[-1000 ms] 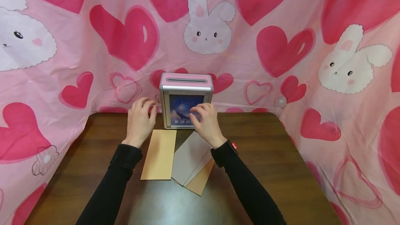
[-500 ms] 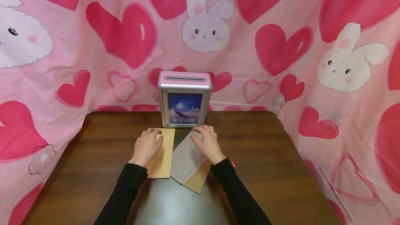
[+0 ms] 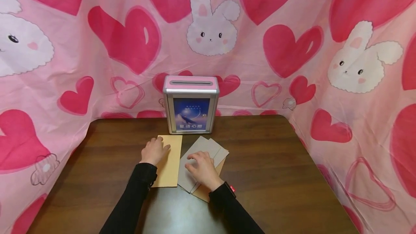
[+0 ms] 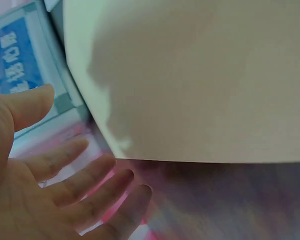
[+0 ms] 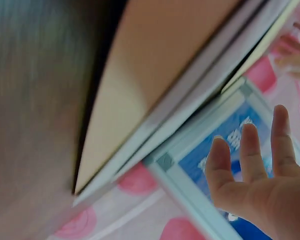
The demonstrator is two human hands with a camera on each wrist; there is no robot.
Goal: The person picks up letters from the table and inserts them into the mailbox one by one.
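The box, at the centre of the head view, has a blue label reading 星语心愿 in large white characters, with smaller lines above too fine to make out, while the red tag at the right wrist, lower centre, is illegible. Below the box, left of centre, lies the yellow card, the left hand over its left edge, fingers loose and holding nothing. Just right of it the grey cards overlap a tan card, the right hand above them with fingers relaxed and ungripping; whether it touches them I cannot tell.
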